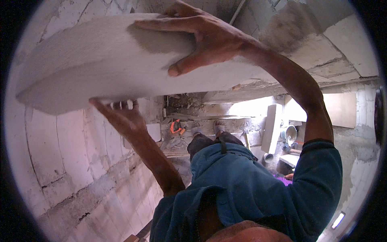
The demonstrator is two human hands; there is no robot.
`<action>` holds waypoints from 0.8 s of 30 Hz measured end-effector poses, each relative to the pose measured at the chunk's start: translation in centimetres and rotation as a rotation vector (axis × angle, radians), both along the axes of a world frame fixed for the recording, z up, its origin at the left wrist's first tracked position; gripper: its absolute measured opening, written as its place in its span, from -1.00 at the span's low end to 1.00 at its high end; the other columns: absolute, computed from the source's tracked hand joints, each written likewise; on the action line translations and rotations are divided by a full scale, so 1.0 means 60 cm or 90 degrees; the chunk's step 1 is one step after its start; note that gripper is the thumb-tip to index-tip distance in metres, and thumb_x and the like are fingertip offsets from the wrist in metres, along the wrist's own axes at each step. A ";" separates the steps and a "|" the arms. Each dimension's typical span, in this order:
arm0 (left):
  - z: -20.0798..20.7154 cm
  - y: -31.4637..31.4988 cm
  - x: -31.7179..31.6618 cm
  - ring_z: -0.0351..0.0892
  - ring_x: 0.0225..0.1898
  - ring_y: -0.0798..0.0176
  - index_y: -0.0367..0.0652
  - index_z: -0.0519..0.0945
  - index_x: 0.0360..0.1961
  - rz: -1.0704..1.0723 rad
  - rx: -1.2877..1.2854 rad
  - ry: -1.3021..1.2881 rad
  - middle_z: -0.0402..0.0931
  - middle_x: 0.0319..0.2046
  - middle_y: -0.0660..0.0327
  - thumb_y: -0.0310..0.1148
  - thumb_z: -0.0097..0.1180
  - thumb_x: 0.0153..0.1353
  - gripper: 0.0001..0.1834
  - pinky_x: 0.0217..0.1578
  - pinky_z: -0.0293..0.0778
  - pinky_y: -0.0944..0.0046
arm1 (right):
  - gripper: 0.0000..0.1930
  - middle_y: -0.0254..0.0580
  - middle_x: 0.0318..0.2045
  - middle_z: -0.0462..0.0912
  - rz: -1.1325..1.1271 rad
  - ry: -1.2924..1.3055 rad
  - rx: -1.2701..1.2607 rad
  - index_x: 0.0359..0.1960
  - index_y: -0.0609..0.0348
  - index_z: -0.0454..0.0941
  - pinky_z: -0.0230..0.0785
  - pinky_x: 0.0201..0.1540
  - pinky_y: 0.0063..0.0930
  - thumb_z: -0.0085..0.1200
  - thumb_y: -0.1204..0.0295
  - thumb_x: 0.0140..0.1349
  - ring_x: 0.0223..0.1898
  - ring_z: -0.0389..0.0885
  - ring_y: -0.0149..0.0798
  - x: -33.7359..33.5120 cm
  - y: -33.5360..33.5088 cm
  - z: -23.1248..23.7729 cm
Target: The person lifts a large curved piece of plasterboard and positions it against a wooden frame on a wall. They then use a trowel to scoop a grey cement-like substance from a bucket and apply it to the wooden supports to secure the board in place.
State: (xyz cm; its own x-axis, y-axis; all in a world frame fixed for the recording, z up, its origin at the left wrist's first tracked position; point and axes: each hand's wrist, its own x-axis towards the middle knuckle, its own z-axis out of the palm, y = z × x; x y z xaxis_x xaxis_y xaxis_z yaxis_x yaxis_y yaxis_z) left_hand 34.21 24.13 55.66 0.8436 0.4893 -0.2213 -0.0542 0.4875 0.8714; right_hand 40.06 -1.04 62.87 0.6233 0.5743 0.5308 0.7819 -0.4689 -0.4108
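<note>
A large, pale grey concrete block [96, 76] with a rough, dusty face is held up in front of me at the upper left. Spread across its upper part is my right hand [213, 38], with the thumb pressed on the face and the fingers reaching over toward the far edge. My left hand [127, 119] supports the lower edge from below, its fingers partly hidden behind the block. The left side of the block lies close to a block wall [68, 141]; whether they touch I cannot tell.
Below, my sandalled feet [219, 126] stand among debris. An orange-and-black object [175, 126] lies to their left. On the right are a long pale block [271, 127], a bucket [288, 135] and something purple [284, 180]. Rough masonry [314, 48] rises at the upper right.
</note>
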 end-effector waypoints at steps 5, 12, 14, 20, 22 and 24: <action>-0.013 0.013 -0.080 -0.15 0.46 -0.13 0.22 -0.20 0.50 0.076 0.021 -0.061 -0.13 0.39 -0.19 0.49 -0.05 0.13 0.09 0.38 -0.11 -0.39 | -0.09 -0.02 0.05 0.51 -0.009 -0.060 -0.068 0.31 -0.30 0.41 0.26 0.13 0.03 0.37 -0.15 -0.21 0.10 0.40 0.04 -0.072 0.047 0.026; -0.305 0.067 -0.272 0.15 0.35 -0.12 0.07 -0.02 0.47 0.148 0.100 -0.091 0.08 0.38 0.01 0.47 -0.11 0.17 0.03 0.30 0.17 -0.22 | -0.03 0.07 0.10 0.32 0.129 0.022 -0.128 0.43 -0.49 0.20 0.19 0.09 0.12 0.41 -0.06 -0.09 0.08 0.33 0.08 -0.238 0.093 -0.097; -0.363 0.033 -0.343 0.14 0.36 -0.11 0.05 -0.01 0.47 0.160 -0.070 -0.031 0.07 0.39 0.01 0.48 -0.13 0.18 0.02 0.31 0.16 -0.20 | -0.02 0.11 0.11 0.32 0.172 0.064 -0.169 0.44 -0.49 0.16 0.17 0.11 0.15 0.40 -0.07 -0.07 0.10 0.33 0.14 -0.280 0.078 -0.162; -0.491 -0.047 -0.483 0.13 0.38 -0.09 0.01 0.03 0.47 0.218 -0.211 0.111 0.04 0.42 0.03 0.51 -0.22 0.20 0.02 0.35 0.12 -0.16 | -0.12 0.25 0.23 0.31 0.197 0.302 -0.325 0.33 -0.34 0.36 0.15 0.17 0.30 0.27 -0.23 -0.12 0.21 0.30 0.32 -0.328 0.069 -0.347; -0.510 -0.071 -0.495 0.12 0.39 -0.09 -0.01 0.04 0.47 0.238 -0.250 0.219 0.03 0.43 0.04 0.51 -0.25 0.21 0.02 0.36 0.11 -0.15 | -0.09 0.30 0.21 0.30 0.193 0.425 -0.393 0.38 -0.36 0.27 0.14 0.20 0.31 0.25 -0.23 -0.06 0.21 0.30 0.36 -0.330 0.068 -0.417; -0.558 -0.075 -0.508 0.11 0.40 -0.08 -0.05 0.06 0.47 0.215 -0.355 0.334 0.00 0.46 0.05 0.50 -0.27 0.23 0.02 0.40 0.04 -0.10 | -0.07 0.34 0.16 0.31 0.166 0.552 -0.443 0.46 -0.39 0.14 0.12 0.21 0.27 0.22 -0.22 0.03 0.20 0.31 0.36 -0.319 0.069 -0.493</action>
